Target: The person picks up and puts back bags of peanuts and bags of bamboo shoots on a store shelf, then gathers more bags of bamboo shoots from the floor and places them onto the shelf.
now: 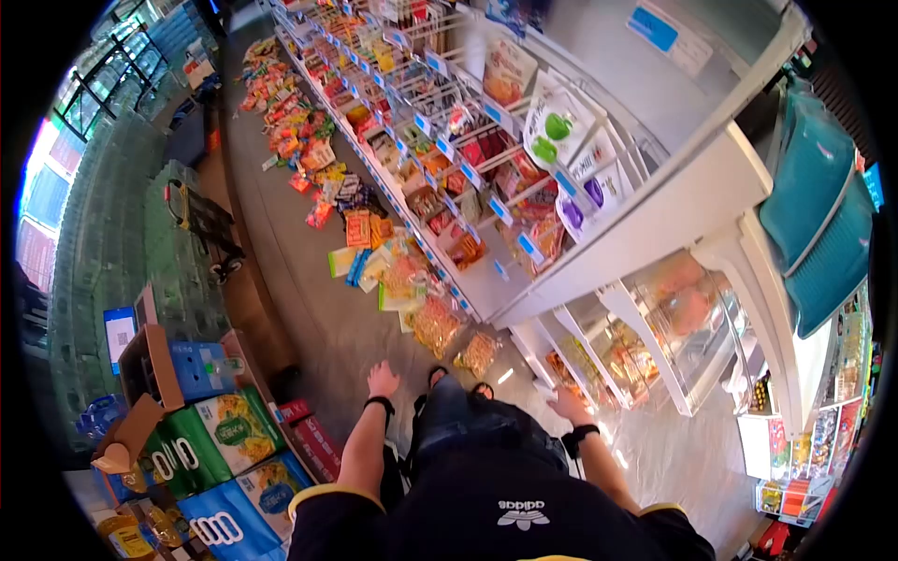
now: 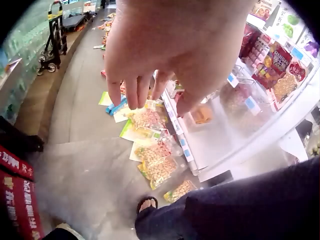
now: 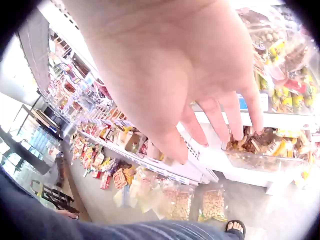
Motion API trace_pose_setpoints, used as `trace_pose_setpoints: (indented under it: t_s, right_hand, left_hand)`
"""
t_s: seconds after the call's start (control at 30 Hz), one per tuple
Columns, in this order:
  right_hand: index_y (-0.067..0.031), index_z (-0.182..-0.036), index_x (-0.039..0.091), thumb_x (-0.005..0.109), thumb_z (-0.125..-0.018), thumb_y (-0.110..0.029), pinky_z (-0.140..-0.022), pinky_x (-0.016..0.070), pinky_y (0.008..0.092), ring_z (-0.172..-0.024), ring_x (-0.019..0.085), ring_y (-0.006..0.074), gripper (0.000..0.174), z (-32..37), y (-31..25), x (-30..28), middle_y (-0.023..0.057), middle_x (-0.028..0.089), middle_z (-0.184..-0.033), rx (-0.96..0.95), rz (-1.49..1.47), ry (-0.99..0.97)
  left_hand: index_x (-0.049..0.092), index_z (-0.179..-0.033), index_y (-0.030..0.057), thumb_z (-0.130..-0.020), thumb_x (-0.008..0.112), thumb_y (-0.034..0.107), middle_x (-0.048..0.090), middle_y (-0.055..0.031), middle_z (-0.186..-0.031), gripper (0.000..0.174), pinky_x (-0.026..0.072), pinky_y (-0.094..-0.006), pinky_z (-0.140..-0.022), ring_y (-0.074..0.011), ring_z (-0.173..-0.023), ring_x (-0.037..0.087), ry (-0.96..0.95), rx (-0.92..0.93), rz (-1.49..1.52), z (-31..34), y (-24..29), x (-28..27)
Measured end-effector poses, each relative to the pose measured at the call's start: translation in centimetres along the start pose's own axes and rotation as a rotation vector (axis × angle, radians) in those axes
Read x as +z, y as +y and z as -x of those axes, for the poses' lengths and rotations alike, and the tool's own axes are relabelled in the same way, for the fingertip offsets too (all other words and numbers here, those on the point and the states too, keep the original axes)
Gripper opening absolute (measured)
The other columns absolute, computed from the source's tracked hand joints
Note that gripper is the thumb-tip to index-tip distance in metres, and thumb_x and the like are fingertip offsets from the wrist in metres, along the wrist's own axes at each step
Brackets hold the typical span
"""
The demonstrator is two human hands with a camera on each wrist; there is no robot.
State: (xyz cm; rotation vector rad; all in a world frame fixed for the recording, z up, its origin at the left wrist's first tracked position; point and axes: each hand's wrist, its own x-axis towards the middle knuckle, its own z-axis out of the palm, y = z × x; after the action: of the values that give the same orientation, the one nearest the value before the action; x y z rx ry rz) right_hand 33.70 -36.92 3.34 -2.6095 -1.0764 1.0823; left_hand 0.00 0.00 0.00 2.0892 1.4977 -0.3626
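Observation:
My left hand (image 1: 383,380) hangs over the floor with nothing in it; the left wrist view shows its fingers loosely bent downward. My right hand (image 1: 571,408), also holding nothing, is near the end of the white shelf unit (image 1: 645,252). Its fingers are spread and relaxed in the right wrist view. Clear bags of peanuts (image 2: 159,167) lie on the floor just ahead of my feet, with another peanut bag (image 3: 213,202) beside them. From there a long row of colourful snack packets (image 1: 299,131) runs along the foot of the shelf.
Snacks fill the wire-divided shelf tiers (image 1: 449,140). To the left are stacked cartons (image 1: 234,430), a folding hand cart (image 1: 206,229) and tall piles of bottled water (image 1: 103,234). Teal plastic baskets (image 1: 814,206) stand at the right. Clear bins (image 3: 270,157) hold goods at the shelf's end.

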Motion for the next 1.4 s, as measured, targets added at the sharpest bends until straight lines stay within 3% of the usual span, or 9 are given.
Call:
trace_pose_setpoints:
  t_s: [0.23, 0.27, 0.4, 0.53, 0.77, 0.9, 1.07, 1.17, 1.4]
  right_hand:
    - [-0.0074, -0.093, 0.061, 0.061, -0.076, -0.03, -0.074, 0.0484, 0.0397, -0.084, 0.061, 0.0304, 0.029, -1.6, -6.0, 1.0, 0.0145, 0.064, -0.083, 0.028, -0.14, 0.124]
    - [-0.0068, -0.088, 0.061, 0.06, -0.076, -0.031, -0.07, 0.0486, 0.0392, -0.079, 0.062, 0.0288, 0.026, -2.2, -7.2, 1.5, 0.0125, 0.064, -0.079, 0.023, -0.165, 0.148]
    - [-0.0072, -0.089, 0.063, 0.06, -0.077, -0.03, -0.069, 0.0491, 0.0394, -0.077, 0.062, 0.0313, 0.025, -5.0, -14.3, 2.4, 0.0129, 0.064, -0.081, 0.081, -0.175, 0.139]
    - [-0.0069, -0.095, 0.062, 0.062, -0.076, -0.03, -0.077, 0.048, 0.043, -0.088, 0.059, 0.0351, 0.03, -7.5, -23.7, 5.4, 0.017, 0.062, -0.094, 0.2, -0.223, 0.262]
    - [-0.0139, -0.104, 0.058, 0.069, -0.069, -0.029, -0.086, 0.0437, 0.0461, -0.107, 0.049, 0.0334, 0.04, -3.5, -37.3, 9.4, 0.012, 0.054, -0.112, 0.444, -0.292, 0.281]
    - [-0.0144, -0.11, 0.056, 0.067, -0.072, -0.028, -0.085, 0.043, 0.0509, -0.11, 0.047, 0.0335, 0.041, -2.3, -36.2, 13.0, 0.011, 0.05, -0.117, 0.551, -0.364, 0.253]
    - [-0.0125, -0.103, 0.059, 0.06, -0.077, -0.022, -0.078, 0.047, 0.042, -0.096, 0.057, 0.032, 0.028, -5.2, -32.0, 16.1, 0.0156, 0.061, -0.099, 0.489, -0.559, 0.252]
    - [-0.0074, -0.091, 0.06, 0.063, -0.075, -0.019, -0.073, 0.05, 0.0369, -0.082, 0.063, 0.0286, 0.02, -9.0, -28.0, 21.1, 0.0127, 0.065, -0.09, 0.511, -0.518, 0.181]
    - [-0.0081, -0.092, 0.059, 0.062, -0.073, -0.016, -0.073, 0.0493, 0.0394, -0.087, 0.061, 0.0311, 0.02, -16.1, -19.0, 31.8, 0.0143, 0.062, -0.091, 0.617, -0.451, 0.186]
  left_hand:
    - [0.06, -0.097, 0.0069, -0.075, 0.059, 0.02, 0.059, -0.0177, -0.103, 0.026, 0.0437, -0.0487, -0.083, -0.0371, -0.102, 0.052, 0.008, 0.076, 0.005, -2.4, -6.0, -2.1]
    - [0.064, -0.084, 0.0086, -0.075, 0.058, 0.019, 0.064, -0.0153, -0.088, 0.015, 0.0471, -0.0462, -0.077, -0.0354, -0.09, 0.058, 0.028, 0.199, -0.002, -3.5, -7.1, -2.3]
    - [0.065, -0.079, 0.0113, -0.076, 0.059, 0.019, 0.065, -0.0101, -0.073, 0.011, 0.0501, -0.0418, -0.067, -0.0312, -0.071, 0.063, 0.049, 0.282, 0.124, -7.8, -9.5, -5.6]
    - [0.061, -0.097, 0.0121, -0.075, 0.061, 0.022, 0.06, -0.0147, -0.101, 0.024, 0.0426, -0.0463, -0.084, -0.033, -0.101, 0.053, -0.049, 0.351, -0.057, -12.7, -12.7, -10.7]
    - [0.057, -0.105, 0.0095, -0.075, 0.061, 0.02, 0.057, -0.0134, -0.107, 0.032, 0.0389, -0.0447, -0.087, -0.0321, -0.104, 0.048, -0.066, 0.519, -0.264, -17.5, -17.7, -16.8]
    - [0.062, -0.086, 0.0085, -0.076, 0.06, 0.019, 0.063, -0.0088, -0.088, 0.014, 0.0401, -0.0445, -0.083, -0.0284, -0.097, 0.053, -0.221, 0.622, -0.313, -20.8, -16.4, -17.8]
    - [0.06, -0.08, 0.0091, -0.077, 0.058, 0.016, 0.063, -0.0089, -0.083, 0.008, 0.0424, -0.0429, -0.077, -0.0276, -0.088, 0.056, -0.2, 0.821, -0.362, -26.0, -11.7, -15.0]
    - [0.059, -0.08, 0.0082, -0.077, 0.058, 0.015, 0.062, -0.0091, -0.081, 0.007, 0.0436, -0.0408, -0.076, -0.0274, -0.087, 0.057, -0.205, 0.887, -0.485, -30.0, -11.6, -9.5]
    - [0.059, -0.083, 0.0063, -0.077, 0.058, 0.015, 0.061, -0.0112, -0.086, 0.011, 0.0434, -0.0412, -0.079, -0.0278, -0.088, 0.056, -0.168, 1.002, -0.625, -40.3, -12.0, 6.3]
